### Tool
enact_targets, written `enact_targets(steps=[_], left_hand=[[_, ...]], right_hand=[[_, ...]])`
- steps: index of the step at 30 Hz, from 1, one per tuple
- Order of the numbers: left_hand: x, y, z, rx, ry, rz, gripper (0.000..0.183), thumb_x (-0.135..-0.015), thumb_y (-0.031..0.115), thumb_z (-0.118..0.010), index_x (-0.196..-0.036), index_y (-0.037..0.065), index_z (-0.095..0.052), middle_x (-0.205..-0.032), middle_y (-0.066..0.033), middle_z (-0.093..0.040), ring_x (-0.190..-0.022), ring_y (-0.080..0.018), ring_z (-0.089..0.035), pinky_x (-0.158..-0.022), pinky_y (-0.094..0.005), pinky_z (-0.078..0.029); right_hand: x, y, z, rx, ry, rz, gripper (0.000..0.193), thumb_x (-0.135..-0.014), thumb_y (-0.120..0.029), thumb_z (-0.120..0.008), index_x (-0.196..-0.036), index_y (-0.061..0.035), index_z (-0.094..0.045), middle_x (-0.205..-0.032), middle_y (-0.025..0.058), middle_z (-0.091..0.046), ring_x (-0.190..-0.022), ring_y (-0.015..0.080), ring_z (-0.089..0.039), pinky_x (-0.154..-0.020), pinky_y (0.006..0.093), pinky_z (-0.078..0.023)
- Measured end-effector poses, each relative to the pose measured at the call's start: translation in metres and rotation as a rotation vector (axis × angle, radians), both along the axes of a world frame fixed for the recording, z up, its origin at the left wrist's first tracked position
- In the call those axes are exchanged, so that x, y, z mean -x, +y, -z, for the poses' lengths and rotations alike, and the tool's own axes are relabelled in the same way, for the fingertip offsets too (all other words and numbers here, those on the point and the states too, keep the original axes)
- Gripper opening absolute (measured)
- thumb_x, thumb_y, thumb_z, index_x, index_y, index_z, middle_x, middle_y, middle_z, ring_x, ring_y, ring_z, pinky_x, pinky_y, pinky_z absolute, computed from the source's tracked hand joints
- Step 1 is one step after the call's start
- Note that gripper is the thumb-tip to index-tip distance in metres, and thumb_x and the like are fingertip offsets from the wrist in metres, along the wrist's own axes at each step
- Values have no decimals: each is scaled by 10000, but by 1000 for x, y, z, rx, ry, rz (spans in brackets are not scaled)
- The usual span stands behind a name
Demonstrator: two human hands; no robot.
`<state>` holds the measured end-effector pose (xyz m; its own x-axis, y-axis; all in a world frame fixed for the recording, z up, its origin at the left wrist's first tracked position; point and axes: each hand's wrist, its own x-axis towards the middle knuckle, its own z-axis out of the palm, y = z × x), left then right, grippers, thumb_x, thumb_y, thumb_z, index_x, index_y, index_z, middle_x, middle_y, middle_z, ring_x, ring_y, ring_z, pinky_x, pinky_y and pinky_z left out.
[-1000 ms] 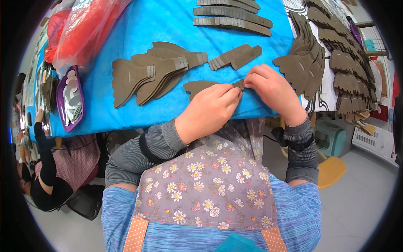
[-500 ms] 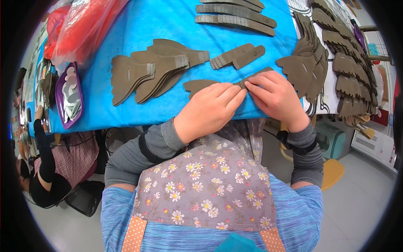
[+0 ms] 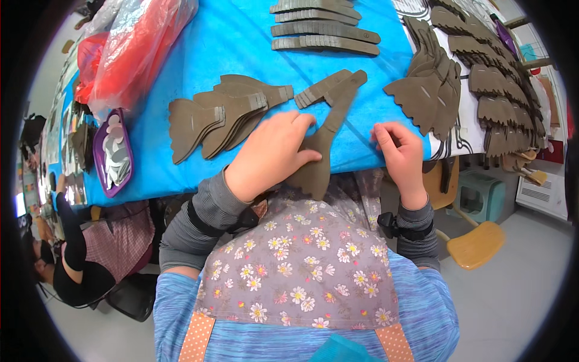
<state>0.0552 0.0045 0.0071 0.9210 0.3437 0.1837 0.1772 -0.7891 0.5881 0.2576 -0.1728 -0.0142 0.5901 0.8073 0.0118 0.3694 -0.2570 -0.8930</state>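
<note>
We count two hands, one left hand (image 3: 274, 151) and one right hand (image 3: 401, 148); one lone fan (image 3: 316, 166); three fan stacks (image 3: 229, 114); one fan heap (image 3: 422, 90) at right; four strip rows (image 3: 325, 43); one small strip bundle (image 3: 318, 90); one purple tray (image 3: 100, 155) at left; two orange straps (image 3: 199, 339). The tray's white bits (image 3: 114, 145) we cannot count.

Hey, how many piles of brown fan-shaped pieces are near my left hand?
3: the left pile, the middle pile beside it, the back pile beyond that. They overlap, so more may be hidden.
</note>
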Motion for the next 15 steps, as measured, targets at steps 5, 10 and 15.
enact_targets(steps=[5,10,15], left_hand=[[-1,8,-23,480,80,201,252,-911,178,-758,-1024,-12,-637,-829,-59,-572,-781,-144,-571,-670,-306,-456],[-5,3,-47,653,54,163,239,-925,149,-746,-1058,-1,-616,-890,-30,-646,-845,-100,-606,-684,-275,-485],[-9,6,-48,985,-31,96,479,-853,11,-792,-1248,17,-522,-1043,-38,-672,-980,-92,-652,-791,-260,-551]], right_hand=[[-2,16,-14,80,543,-165,299,-1014,-292,-631,-1019,-4,-712,-846,23,-695,-740,76,-606,-667,237,-475],[-6,50,-63,-341,520,-180,173,-935,-220,-734,-947,-49,-709,-816,-46,-655,-718,35,-528,-660,212,-411],[-18,62,-119,-525,311,-66,161,-918,-201,-742,-902,-49,-690,-712,-43,-617,-619,31,-529,-573,200,-393]])
